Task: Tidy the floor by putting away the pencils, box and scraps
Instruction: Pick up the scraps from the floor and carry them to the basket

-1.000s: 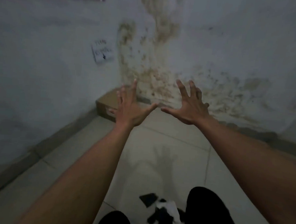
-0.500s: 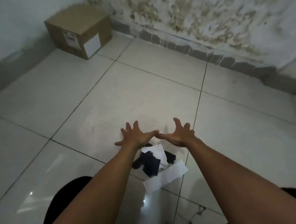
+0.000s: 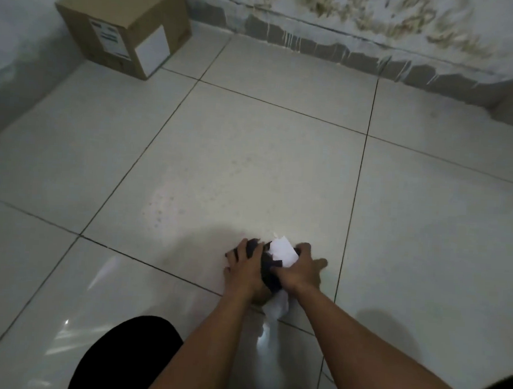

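At eleven o'clock the cardboard box (image 3: 124, 23) sat in the corner. At six o'clock my left hand (image 3: 242, 271) and right hand (image 3: 300, 272) pressed together around black and white scraps (image 3: 277, 261), fingers closed on them, covering most of the pile

Down on the pale tiled floor (image 3: 251, 164), the left hand (image 3: 242, 271) and right hand (image 3: 298, 271) press together around a heap of black and white scraps (image 3: 279, 255). A cardboard box (image 3: 124, 23) sits far left in the corner, against the stained wall (image 3: 377, 19).
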`<state>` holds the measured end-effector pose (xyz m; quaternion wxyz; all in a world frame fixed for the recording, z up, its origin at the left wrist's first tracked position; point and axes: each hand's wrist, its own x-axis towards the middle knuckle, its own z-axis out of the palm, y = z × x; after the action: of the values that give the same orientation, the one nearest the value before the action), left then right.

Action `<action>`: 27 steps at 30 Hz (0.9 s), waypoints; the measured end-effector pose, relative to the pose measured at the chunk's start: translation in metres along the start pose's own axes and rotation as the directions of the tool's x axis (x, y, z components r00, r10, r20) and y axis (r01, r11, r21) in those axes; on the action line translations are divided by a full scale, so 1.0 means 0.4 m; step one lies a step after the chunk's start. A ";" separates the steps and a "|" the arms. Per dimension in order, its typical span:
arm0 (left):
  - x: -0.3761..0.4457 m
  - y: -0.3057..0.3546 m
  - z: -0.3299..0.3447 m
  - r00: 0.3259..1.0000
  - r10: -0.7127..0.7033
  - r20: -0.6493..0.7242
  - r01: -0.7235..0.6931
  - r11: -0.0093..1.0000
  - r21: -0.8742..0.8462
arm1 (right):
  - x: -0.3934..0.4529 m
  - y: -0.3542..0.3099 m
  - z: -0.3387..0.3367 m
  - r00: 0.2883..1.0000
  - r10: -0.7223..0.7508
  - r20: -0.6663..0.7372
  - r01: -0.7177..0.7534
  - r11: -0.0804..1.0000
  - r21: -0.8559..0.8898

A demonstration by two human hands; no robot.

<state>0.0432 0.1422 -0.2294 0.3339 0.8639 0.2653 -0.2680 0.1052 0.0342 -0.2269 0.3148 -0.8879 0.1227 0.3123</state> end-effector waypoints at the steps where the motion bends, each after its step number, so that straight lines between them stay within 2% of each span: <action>1: -0.008 0.000 0.015 0.998 0.042 -0.047 -0.044 0.998 -0.047 | 0.001 -0.011 0.009 0.999 -0.050 0.010 0.050 0.999 0.015; 5: -0.016 0.016 0.037 0.968 0.128 -0.218 -0.179 0.955 -0.237 | 0.003 -0.050 0.036 0.973 -0.219 0.074 0.218 0.976 0.022; 7: -0.014 0.011 0.031 0.964 0.076 -0.253 -0.164 0.925 -0.344 | 0.004 -0.062 0.036 0.971 -0.201 0.130 0.197 0.980 0.039; 10: -0.015 -0.016 0.024 0.959 -0.034 -0.280 -0.136 0.814 -0.564 | 0.016 -0.064 0.016 0.958 -0.172 0.230 0.164 0.985 0.055; 13: -0.024 -0.024 0.006 0.955 -0.084 -0.286 -0.130 0.747 -0.652 | 0.023 -0.065 -0.016 0.933 -0.196 0.301 0.186 0.981 0.062; 19: -0.063 0.011 -0.073 0.892 -0.067 -0.448 -0.295 0.665 -0.686 | 0.027 -0.170 -0.101 0.894 -0.285 0.346 0.281 0.958 0.063; 24: -0.122 0.032 -0.182 0.809 0.033 -0.587 -0.451 0.676 -0.583 | -0.029 -0.324 -0.144 0.864 -0.388 0.320 0.397 0.917 0.041; 27: -0.171 0.054 -0.257 0.806 0.076 -0.587 -0.471 0.683 -0.558 | -0.089 -0.423 -0.128 0.857 -0.440 0.268 0.422 0.898 0.123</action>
<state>0.0374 0.1832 -0.1110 0.5797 0.7487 0.2859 0.1473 0.1722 0.1329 -0.0918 0.4175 -0.8277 -0.1170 0.3561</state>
